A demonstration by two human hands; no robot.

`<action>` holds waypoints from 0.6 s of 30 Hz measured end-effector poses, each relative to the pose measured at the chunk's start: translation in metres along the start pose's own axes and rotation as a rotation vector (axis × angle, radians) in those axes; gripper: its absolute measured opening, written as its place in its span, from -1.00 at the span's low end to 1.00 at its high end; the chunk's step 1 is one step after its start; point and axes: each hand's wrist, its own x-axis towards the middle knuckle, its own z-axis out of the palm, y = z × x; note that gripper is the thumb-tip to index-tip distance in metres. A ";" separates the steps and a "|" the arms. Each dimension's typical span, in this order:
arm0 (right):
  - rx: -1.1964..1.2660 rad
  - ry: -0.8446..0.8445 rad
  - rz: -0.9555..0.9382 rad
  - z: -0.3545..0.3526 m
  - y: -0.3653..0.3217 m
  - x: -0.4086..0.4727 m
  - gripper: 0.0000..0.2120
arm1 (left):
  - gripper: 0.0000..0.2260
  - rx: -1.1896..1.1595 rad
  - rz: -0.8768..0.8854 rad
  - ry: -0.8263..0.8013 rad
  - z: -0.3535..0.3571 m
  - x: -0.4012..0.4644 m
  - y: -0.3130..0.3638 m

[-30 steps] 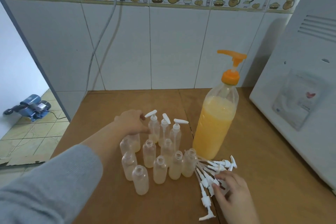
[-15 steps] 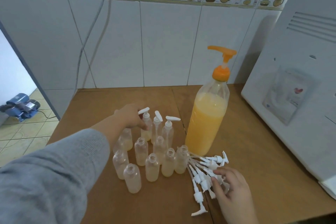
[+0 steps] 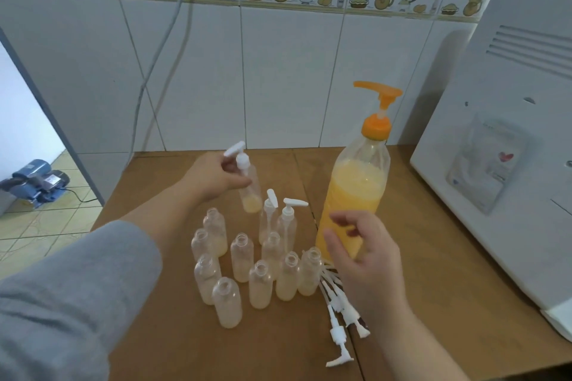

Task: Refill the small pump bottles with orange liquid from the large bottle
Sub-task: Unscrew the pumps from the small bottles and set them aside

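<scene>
Small pump bottle (image 3: 249, 192), capped, nearly empty, is lifted off the desk (image 3: 433, 257) in my left hand (image 3: 213, 178), gripped by its body. Right hand (image 3: 360, 252) hangs relaxed, fingers spread, holding nothing, near the large bottle (image 3: 356, 195). Step: picking one to refill. Next I'd unscrew its pump.

The scene is evenly and softly lit; edges are bowed by wide-angle distortion, and the right hand (image 3: 365, 254) is slightly blurred.

Open bottles (image 3: 244, 260) crowded the table's (image 3: 433, 272) middle, the big bottle (image 3: 356, 195) just right, loose pumps (image 3: 340, 318) in front. Bare board lay between big bottle and appliance (image 3: 501, 164).
</scene>
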 end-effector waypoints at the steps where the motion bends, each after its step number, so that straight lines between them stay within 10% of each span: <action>1: 0.045 -0.010 -0.001 0.002 -0.014 0.012 -0.80 | -0.70 -0.066 0.028 0.046 -0.007 -0.004 0.006; 8: 0.374 -0.199 0.250 0.024 -0.087 0.096 -0.79 | -0.73 -0.785 0.105 -0.022 -0.022 -0.048 0.037; 18: 0.107 -0.434 0.214 0.024 -0.099 0.111 -0.76 | -0.59 -0.523 0.217 -0.179 -0.011 -0.102 0.057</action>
